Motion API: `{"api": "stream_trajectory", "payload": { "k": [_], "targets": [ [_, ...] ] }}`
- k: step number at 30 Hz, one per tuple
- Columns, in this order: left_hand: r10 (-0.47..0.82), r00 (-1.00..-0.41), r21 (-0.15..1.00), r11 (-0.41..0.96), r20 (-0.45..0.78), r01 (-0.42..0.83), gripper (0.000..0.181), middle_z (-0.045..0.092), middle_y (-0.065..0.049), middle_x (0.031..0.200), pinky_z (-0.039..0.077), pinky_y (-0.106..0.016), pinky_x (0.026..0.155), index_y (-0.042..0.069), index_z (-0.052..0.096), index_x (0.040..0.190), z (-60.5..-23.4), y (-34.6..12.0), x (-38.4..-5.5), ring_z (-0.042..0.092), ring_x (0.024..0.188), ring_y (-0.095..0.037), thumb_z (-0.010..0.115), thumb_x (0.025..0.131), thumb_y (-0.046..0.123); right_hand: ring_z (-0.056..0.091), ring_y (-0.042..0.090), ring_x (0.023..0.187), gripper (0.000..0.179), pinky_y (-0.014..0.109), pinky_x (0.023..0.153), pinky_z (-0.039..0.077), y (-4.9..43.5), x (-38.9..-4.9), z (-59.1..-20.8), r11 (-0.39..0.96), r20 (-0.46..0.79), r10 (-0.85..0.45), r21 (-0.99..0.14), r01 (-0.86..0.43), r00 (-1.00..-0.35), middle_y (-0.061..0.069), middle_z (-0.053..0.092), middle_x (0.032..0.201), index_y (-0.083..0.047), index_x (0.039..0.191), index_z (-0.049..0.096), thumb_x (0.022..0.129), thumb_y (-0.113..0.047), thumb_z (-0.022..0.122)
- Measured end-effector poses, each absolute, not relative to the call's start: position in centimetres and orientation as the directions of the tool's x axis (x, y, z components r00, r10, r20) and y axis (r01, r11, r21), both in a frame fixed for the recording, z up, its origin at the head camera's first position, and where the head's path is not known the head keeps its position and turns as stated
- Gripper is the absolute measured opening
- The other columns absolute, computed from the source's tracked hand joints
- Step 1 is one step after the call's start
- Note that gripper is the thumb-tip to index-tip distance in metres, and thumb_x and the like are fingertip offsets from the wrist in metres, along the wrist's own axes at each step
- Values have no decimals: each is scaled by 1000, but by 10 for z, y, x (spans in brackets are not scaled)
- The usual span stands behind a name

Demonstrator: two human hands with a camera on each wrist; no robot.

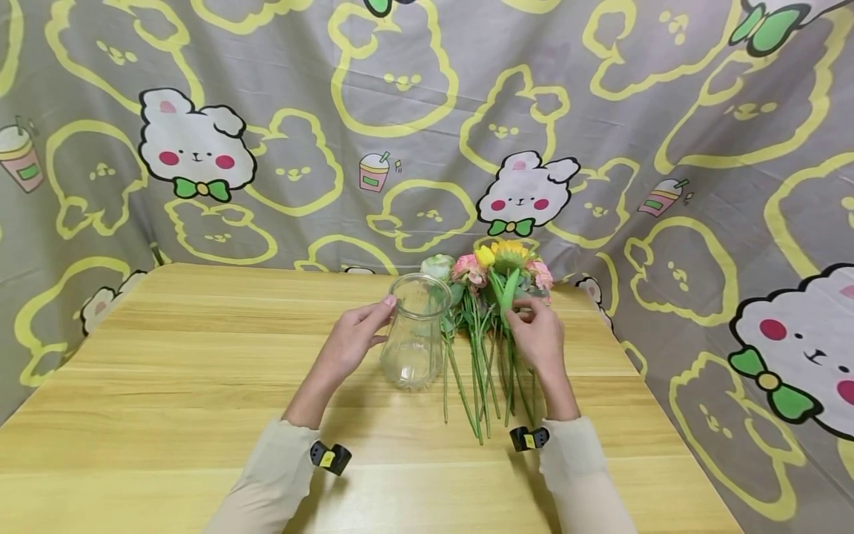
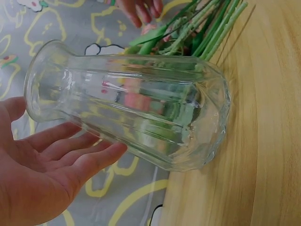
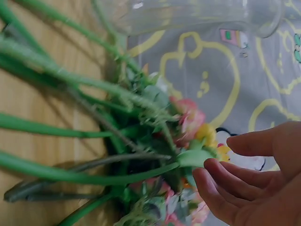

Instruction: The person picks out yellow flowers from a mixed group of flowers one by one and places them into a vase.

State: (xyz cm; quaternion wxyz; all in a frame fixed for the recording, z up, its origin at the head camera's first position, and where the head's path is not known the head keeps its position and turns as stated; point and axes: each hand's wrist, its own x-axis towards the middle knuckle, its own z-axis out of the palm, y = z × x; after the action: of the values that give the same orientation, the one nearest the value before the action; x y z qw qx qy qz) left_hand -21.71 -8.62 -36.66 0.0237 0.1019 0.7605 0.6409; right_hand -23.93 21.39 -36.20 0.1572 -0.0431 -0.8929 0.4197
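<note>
A clear glass vase with a flared rim stands upright on the table. On its left side is my left hand, fingers extended along the glass and thumb by the rim in the left wrist view. To the right of the vase lies a bunch of flowers: a yellow tulip, a sunflower, pink blooms and a pale one, green stems toward me. My right hand hovers at a green leaf, its fingers loosely bent and the thumb apart from them.
The flowers and vase share a wood-grain table. A grey curtain with yellow outlines and rabbit faces hangs behind it and on both sides. Stems cross one another under the blooms. A black camera is strapped to each wrist.
</note>
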Motion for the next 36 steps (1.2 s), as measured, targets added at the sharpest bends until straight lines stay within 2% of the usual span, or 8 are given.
{"api": "stream_trajectory", "payload": {
  "k": [12,19,29,36],
  "targets": [
    [167,-980,977,162,112,139,69,56,-13,148,58,-42,103,8,59,142,-367,-86,-217,54,137,-31,47,102,63,71,38,90,34,52,79,60,220,-245,-375,768,187,179,-640,19,-966,24,74,105,3,121,68,95,-20,69],
    [163,-981,977,171,101,129,70,57,-13,147,58,-42,103,8,58,143,-365,-86,-216,54,137,-31,47,101,64,69,39,89,32,53,77,59,222,-246,-381,789,201,170,-615,11,-965,24,74,102,2,116,71,94,-20,72],
    [168,-981,979,163,95,123,70,56,-13,147,58,-41,103,7,58,143,-365,-86,-216,54,137,-31,47,101,63,71,37,87,35,50,75,61,221,-250,-387,804,204,148,-594,-2,-968,23,75,102,4,121,70,93,-16,73],
    [174,-980,979,159,98,126,70,56,-14,148,58,-41,103,7,59,142,-366,-86,-217,53,137,-31,47,101,63,71,36,87,32,50,74,60,219,-251,-391,808,213,156,-589,1,-964,22,75,102,3,119,72,93,-15,74]
  ]
}}
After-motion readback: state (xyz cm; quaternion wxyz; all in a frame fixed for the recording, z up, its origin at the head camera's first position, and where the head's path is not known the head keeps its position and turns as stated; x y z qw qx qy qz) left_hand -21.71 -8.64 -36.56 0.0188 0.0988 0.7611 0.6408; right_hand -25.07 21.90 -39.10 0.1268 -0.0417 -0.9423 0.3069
